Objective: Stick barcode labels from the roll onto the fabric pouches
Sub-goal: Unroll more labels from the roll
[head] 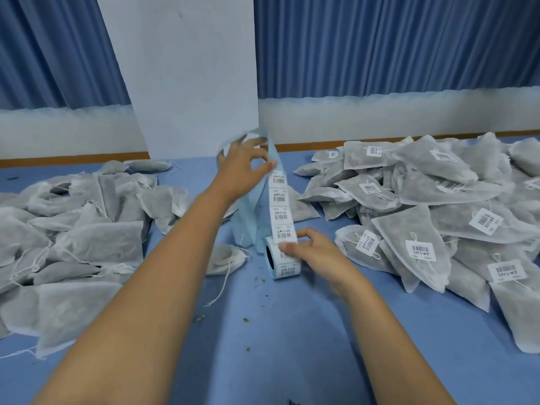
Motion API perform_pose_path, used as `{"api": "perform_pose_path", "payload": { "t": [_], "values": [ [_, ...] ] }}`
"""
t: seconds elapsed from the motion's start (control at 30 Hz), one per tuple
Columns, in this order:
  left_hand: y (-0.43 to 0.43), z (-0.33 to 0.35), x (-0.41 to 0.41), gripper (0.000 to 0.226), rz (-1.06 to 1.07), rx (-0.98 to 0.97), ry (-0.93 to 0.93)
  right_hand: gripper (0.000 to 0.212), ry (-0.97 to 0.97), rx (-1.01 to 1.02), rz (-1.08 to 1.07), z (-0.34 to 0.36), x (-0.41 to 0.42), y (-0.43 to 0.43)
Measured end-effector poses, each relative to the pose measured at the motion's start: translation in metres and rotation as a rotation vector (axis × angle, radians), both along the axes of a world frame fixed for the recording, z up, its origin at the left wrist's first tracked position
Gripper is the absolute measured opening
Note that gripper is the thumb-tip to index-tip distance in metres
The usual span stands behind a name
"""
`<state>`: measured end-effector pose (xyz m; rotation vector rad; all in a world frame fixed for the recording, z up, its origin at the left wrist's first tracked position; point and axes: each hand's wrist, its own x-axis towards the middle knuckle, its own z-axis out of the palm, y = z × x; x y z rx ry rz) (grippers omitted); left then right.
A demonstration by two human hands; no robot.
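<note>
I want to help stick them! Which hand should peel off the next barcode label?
The right hand, probably. It grips the label roll, fingertips at the lowest label on the label strip, while the left hand is busy holding the strip up.

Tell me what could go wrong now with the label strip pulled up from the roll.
The loose pale-blue backing paper trailing from the left hand may fold onto the white barcode labels. The small white label roll, steadied by the right hand, may roll away. Green crumbs on the blue table could foul the adhesive.
</note>
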<state>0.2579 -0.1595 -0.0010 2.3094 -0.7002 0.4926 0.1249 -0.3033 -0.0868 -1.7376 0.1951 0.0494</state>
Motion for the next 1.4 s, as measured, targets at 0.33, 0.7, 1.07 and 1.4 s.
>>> {"api": "perform_pose_path", "payload": {
  "t": [0.33,0.7,1.07,1.4],
  "values": [
    [0.039,-0.004,0.04,0.036,0.311,0.634,0.55,0.026,0.068,0.088,-0.007,0.001,-0.001,-0.009],
    [0.033,-0.081,-0.061,0.035,0.443,0.248,0.012,0.042,-0.175,0.074,-0.221,0.001,0.0,0.0],
    [0.073,-0.104,-0.09,0.03,0.118,0.315,0.245,0.046,-0.036,-0.195,-0.202,0.004,-0.003,-0.006],
    [0.07,-0.063,-0.123,0.022,0.014,-0.444,0.075,0.023,-0.604,-0.328,-0.201,0.02,-0.016,0.022]
  ]
}}
